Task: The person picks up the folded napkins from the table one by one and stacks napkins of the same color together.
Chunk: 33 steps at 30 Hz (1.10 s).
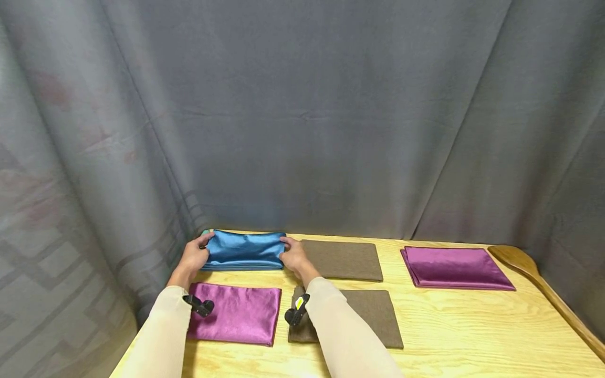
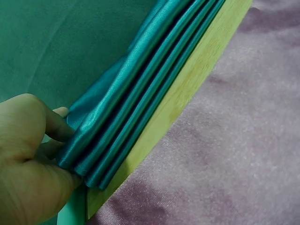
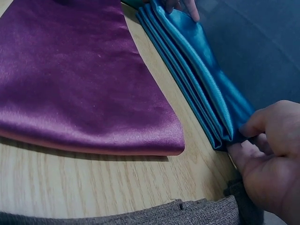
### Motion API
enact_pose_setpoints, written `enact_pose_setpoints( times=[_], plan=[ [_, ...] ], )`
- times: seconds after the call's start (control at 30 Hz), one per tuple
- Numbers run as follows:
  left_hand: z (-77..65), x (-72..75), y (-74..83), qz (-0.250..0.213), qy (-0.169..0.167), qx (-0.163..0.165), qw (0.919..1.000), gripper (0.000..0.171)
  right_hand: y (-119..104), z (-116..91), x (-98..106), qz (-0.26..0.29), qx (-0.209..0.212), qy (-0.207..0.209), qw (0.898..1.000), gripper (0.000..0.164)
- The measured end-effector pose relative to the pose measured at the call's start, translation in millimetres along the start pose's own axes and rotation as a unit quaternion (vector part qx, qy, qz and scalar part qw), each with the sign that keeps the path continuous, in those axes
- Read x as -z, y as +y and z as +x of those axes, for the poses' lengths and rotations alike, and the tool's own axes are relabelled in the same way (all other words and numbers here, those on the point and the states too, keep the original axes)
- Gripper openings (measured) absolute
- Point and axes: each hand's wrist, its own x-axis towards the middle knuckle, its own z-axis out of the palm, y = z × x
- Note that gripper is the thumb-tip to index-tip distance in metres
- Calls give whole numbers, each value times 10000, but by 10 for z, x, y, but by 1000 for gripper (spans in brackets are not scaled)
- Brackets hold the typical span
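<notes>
A folded blue satin cloth (image 1: 246, 251) lies along the back left of the table, its stacked layers showing as ridges along the near edge in both wrist views. My left hand (image 1: 193, 257) grips its left end, with thumb and fingers around the layers. At the opposite end, my right hand (image 1: 295, 256) pinches the corner of the same cloth (image 3: 197, 70). Just in front of it, a folded purple satin cloth (image 1: 238, 315) rests flat, partly covered by the left wrist camera in the head view.
Two folded brown cloths, a rear one (image 1: 342, 260) and a nearer one (image 1: 373, 315) under my right forearm, lie mid-table. Farther right are another folded purple cloth (image 1: 458, 268) and a long wooden spoon (image 1: 543, 278). A grey curtain (image 1: 302, 115) hangs behind the wooden table (image 1: 454, 331).
</notes>
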Motion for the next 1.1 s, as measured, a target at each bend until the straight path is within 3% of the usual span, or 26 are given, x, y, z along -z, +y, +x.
enact_pose_setpoints(
  times=[0.27, 0.6, 0.87, 1.1],
  plan=[
    [-3, 12, -33, 66, -67, 79, 9999, 70, -5, -16, -9, -28, 33, -12, 10000, 66],
    [1, -20, -75, 114, -63, -27, 9999, 68, -82, -60, 16, -498, -34, -58, 9987, 68],
    [11, -19, -66, 34, -69, 31, 10000, 68, -100, -59, 37, -288, -114, -87, 9995, 68],
    [16, 0, -69, -50, -70, 106, 9999, 68, -144, -44, 137, 374, -122, -352, 9986, 67]
  ],
)
